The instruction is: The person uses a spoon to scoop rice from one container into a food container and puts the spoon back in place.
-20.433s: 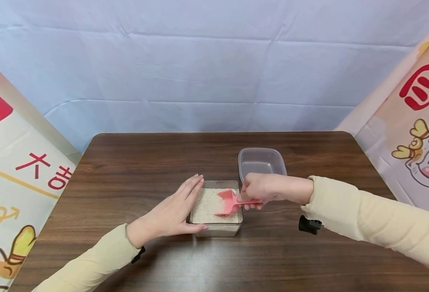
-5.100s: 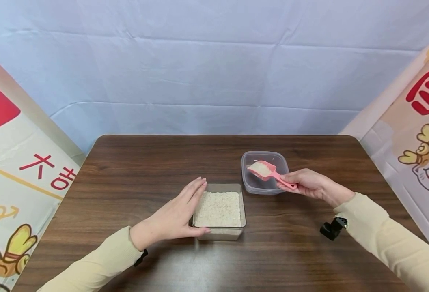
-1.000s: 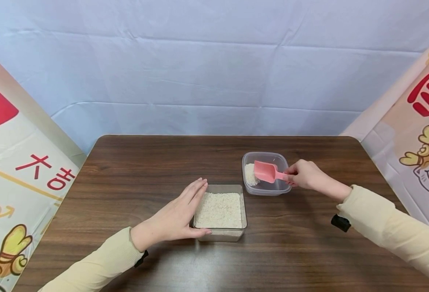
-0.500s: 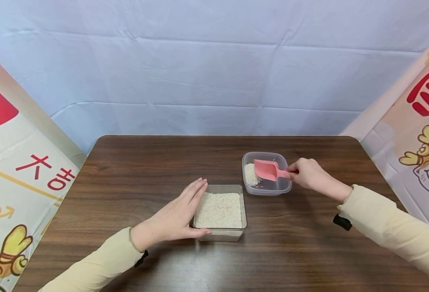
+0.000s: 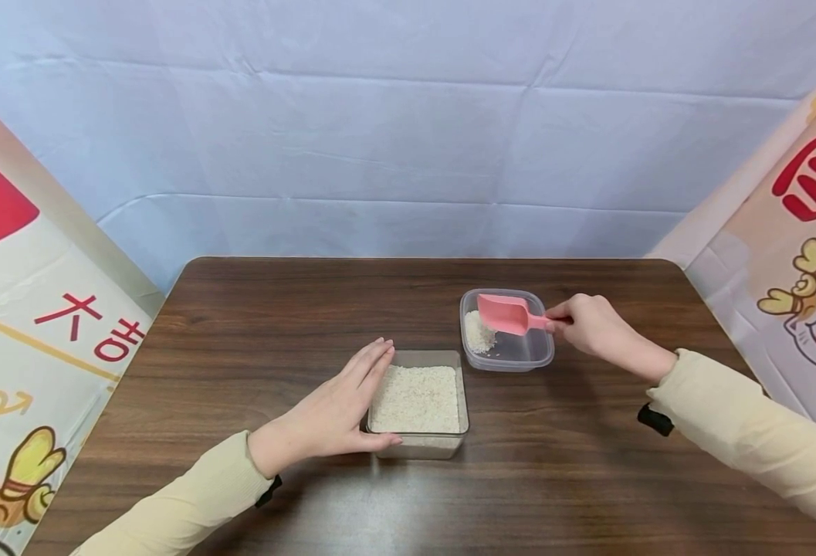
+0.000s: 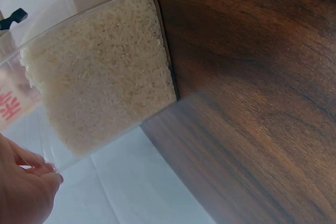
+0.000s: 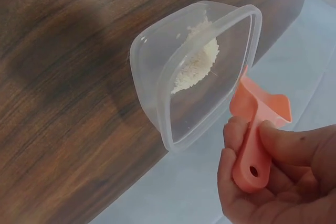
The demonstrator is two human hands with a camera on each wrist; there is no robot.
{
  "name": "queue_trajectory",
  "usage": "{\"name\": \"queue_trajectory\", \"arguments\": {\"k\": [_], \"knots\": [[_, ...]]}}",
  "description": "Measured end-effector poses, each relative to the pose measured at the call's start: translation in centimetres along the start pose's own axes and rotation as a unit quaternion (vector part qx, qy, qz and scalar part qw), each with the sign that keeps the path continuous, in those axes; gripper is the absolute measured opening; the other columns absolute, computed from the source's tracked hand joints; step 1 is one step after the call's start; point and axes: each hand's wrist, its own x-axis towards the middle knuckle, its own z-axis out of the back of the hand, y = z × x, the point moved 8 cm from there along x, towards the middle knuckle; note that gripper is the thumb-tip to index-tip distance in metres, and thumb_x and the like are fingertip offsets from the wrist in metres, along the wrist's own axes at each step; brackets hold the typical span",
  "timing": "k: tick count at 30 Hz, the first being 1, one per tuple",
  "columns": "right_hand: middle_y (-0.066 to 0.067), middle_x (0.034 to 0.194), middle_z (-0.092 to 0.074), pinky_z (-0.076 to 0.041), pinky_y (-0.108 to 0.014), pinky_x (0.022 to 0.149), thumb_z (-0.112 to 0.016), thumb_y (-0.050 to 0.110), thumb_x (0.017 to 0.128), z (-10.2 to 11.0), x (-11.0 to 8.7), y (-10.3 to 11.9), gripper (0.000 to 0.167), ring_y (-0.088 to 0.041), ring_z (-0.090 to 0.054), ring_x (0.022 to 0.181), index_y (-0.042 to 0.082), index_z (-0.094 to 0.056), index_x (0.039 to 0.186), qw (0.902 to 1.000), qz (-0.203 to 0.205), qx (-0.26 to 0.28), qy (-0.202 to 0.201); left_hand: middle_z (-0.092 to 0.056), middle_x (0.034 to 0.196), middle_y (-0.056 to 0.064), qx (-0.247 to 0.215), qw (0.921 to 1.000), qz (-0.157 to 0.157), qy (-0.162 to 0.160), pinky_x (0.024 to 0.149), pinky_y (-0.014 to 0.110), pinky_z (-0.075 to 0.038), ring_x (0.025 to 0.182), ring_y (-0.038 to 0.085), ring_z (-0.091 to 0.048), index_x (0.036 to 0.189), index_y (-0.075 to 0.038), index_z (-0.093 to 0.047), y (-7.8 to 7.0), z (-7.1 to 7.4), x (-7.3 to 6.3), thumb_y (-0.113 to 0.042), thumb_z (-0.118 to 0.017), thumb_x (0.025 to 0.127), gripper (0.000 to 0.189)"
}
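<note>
My left hand (image 5: 334, 405) holds the left side of a square clear container (image 5: 418, 446), thumb at the front and fingers toward the back corner. White rice (image 5: 418, 398) fills much of it; the left wrist view shows the grains (image 6: 105, 72) through the wall. Between thumb and fingers, my right hand (image 5: 598, 332) grips the handle of a pink scoop (image 5: 505, 314). The scoop's bowl hangs over a smaller translucent plastic container (image 5: 529, 357) and looks empty. A small heap of rice (image 5: 479, 336) lies at that container's left side, also visible in the right wrist view (image 7: 197, 64).
Both containers stand on a dark wooden table (image 5: 296, 301), the plastic one behind and right of the rice container. A pale cloth backdrop (image 5: 380, 154) rises behind the far edge. Printed cloths (image 5: 797, 255) hang at both sides.
About five seconds ago the scoop held rice; now that rice lies in the plastic container. Over the last second my right hand has lifted the scoop slightly away. The left hand stays put.
</note>
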Motion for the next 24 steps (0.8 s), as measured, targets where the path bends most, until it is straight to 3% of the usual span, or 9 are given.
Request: {"name": "queue_trajectory", "arguments": {"k": [10,24], "knots": [[-0.020,0.083,-0.067,-0.037,-0.025,0.046,-0.059,0.001,0.084,0.5,-0.2,0.7,0.022,-0.010,-0.053,0.056,-0.011,-0.065,0.101,0.9998,0.018,0.004,-0.011,-0.017,0.148,0.017,0.002,1.0000,-0.003,-0.003,0.107,0.035,-0.027,0.137,0.026,-0.014,0.142,0.006,-0.016,-0.1,0.1,0.0,-0.058,-0.059,0.075,0.103],[-0.006,0.072,-0.060,-0.034,-0.026,0.051,-0.059,0.000,0.083,0.9,-0.7,1.9,0.016,-0.014,-0.040,0.055,-0.006,-0.067,0.096,0.9988,0.041,-0.022,-0.015,-0.016,0.149,0.015,-0.002,0.9999,0.006,0.011,0.108,0.034,-0.024,0.138,0.025,-0.012,0.142,0.006,-0.015,0.0,0.0,0.0,-0.058,-0.059,0.075,0.102]]}}
